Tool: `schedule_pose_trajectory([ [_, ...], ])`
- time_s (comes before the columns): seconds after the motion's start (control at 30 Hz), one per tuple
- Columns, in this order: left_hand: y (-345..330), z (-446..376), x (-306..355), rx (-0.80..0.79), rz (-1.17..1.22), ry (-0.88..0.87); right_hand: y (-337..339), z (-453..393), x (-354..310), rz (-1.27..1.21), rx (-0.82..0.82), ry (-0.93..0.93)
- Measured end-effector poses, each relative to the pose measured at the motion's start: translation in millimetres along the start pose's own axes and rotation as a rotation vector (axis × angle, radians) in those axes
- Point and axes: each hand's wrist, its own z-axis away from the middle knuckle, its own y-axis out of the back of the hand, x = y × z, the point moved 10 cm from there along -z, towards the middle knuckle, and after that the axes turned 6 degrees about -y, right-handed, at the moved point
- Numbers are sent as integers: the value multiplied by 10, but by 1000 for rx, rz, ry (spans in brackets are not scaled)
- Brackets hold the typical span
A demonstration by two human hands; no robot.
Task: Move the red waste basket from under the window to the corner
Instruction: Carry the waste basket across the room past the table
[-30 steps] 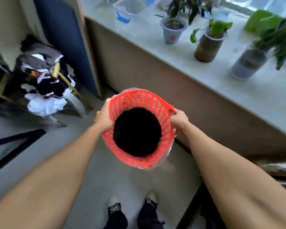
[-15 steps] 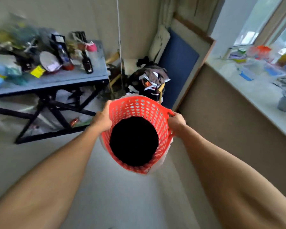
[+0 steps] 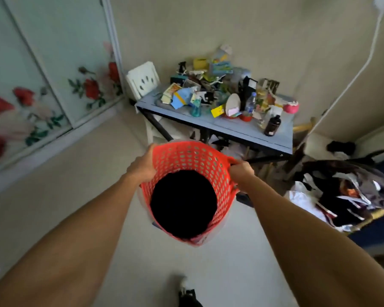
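Note:
I hold the red waste basket (image 3: 192, 165) in the air in front of me, well above the floor. It is a perforated plastic basket with a dark inside and a clear bag liner showing at its sides. My left hand (image 3: 142, 166) grips the left rim. My right hand (image 3: 242, 171) is closed on the right rim. The basket's mouth faces up toward me.
A cluttered grey table (image 3: 231, 126) on black legs stands ahead against the wall. A white chair (image 3: 143, 80) sits in the corner beside it. Flower-patterned sliding doors (image 3: 42, 85) fill the left. A pile of clothes (image 3: 346, 191) lies at the right. My shoe (image 3: 186, 293) shows below.
My view has swung left, away from the windowsill with plants, past the clothes pile, to the table and corner. The basket stays held in both hands throughout.

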Motion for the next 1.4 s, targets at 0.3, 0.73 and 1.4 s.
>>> schedule_pose_trajectory([
  [0.3,1194,-870,-2169,37,69,295,-2426,-860,-1869,80,-384,81],
  [0.73,2662,-2262,-4393,180,111,459,-4992,-1485,-4463,209,-611,279],
  [1.4,4062,-6664,-6170,57,149,204,-6899,-3797,-7255,92,-340,109],
])
